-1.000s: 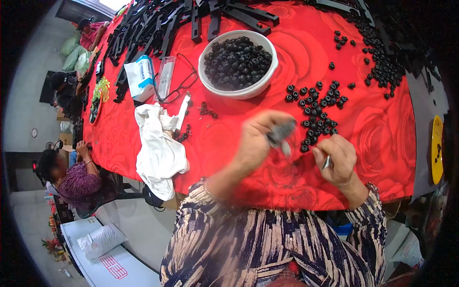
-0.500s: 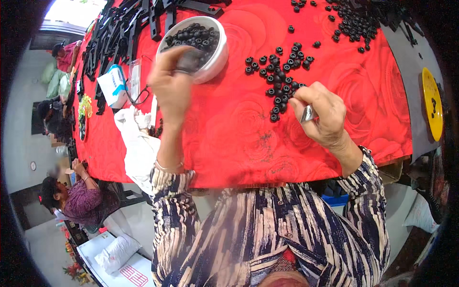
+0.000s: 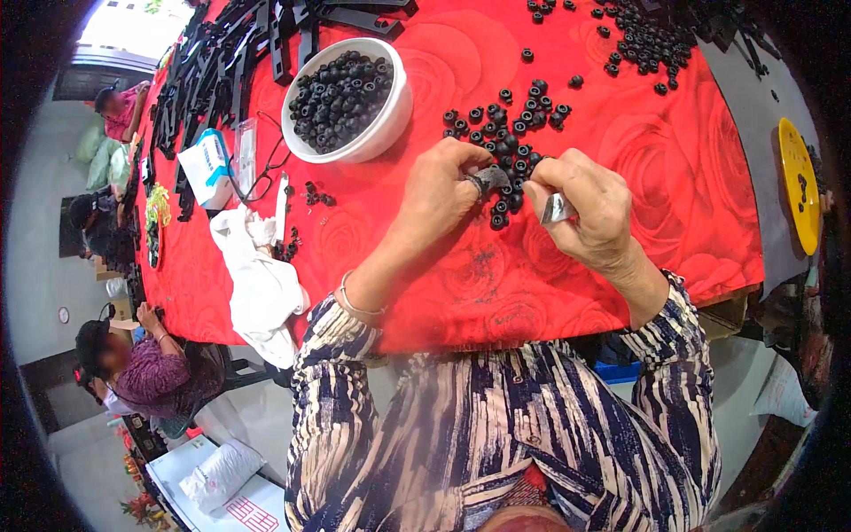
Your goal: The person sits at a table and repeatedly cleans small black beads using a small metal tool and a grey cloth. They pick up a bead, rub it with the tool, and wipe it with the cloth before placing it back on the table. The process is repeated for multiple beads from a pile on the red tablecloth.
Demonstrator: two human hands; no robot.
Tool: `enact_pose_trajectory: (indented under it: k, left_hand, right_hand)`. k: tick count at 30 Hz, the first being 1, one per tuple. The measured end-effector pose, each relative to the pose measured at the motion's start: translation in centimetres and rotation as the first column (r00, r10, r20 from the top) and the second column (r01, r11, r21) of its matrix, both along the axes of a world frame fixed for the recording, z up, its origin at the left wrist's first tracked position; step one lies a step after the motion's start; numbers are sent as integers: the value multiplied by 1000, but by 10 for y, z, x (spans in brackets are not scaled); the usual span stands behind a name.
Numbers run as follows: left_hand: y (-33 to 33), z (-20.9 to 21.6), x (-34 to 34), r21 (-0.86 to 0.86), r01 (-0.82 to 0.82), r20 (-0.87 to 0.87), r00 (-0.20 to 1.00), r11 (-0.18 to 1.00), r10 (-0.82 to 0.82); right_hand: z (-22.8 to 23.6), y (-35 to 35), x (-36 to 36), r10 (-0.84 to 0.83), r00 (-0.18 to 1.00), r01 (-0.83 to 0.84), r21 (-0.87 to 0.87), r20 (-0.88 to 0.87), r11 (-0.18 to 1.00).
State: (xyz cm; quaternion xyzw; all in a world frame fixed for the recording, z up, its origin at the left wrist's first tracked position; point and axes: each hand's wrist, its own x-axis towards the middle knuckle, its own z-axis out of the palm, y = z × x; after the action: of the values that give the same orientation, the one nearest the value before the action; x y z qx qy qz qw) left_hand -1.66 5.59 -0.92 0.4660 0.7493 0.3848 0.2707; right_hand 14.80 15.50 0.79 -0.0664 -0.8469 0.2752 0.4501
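Observation:
My left hand is at the left side of a loose pile of small round black plastic parts with holes. Its fingers are bent into a pinch, and a dark wrapping covers the thumb tip. What sits between those fingertips is hidden. On the pile's right side, my right hand is closed around a short, shiny silver piece like a small blade, its fingertips close to the black parts. To the upper left stands a white bowl holding many such parts.
Long black strips are heaped at the far left. Glasses, a blue-and-white packet and a white cloth lie left. More black parts spread far right, near a yellow plate. Other people sit along the left side.
My left hand has moved from over the white bowl, right and down to the pile. My right hand has stayed nearly in place, still holding the silver piece.

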Motion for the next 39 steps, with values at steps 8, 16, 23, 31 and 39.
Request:
enact_pose_trajectory:
  k: [8,16,23,31,39]
  left_hand:
    - [-1,0,-4,1,102,-220,970,995,-99]
    - [-9,-6,0,194,122,-130,987,973,-98]
    - [-32,21,11,189,-110,895,428,976,-125]
    - [-41,9,21,64,-130,995,85,989,-53]
    - [-53,7,15,-13,68,991,135,998,4]
  right_hand:
    - [-3,0,-1,32,998,-31,-18,52,999]
    - [-8,0,0,81,991,-75,-55,106,996]
    - [-5,-10,-2,300,951,-228,-475,80,850]
    - [-6,-17,-5,339,938,-276,-429,76,860]
    - [-3,-14,-2,417,901,-372,-285,117,884]
